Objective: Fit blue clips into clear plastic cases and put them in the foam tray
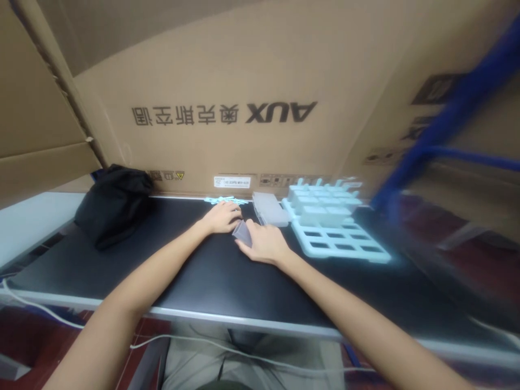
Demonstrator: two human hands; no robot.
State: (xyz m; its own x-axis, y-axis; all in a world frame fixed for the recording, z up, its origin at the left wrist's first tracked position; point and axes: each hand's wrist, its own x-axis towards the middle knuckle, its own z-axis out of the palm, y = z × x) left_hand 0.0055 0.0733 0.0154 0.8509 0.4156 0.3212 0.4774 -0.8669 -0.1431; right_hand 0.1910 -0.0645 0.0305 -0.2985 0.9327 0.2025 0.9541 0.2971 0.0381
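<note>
Holding perhaps a case [243, 233], rack [349, 256] right, carton [223, 59] behind

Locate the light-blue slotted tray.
Head view: the light-blue slotted tray lies on the black tabletop, to the right of the right hand and the translucent box.

A small translucent container [242, 233] tilts in the right hand [266, 242], near a loose heap of pale-blue sticks [225, 200].

Right hand [266, 242] grips translucent plastic container [242, 233]; left hand [222, 217] just beside it, pale-blue sticks [214, 200] beyond; popsicle-mould rack [345, 255] at right.
</note>
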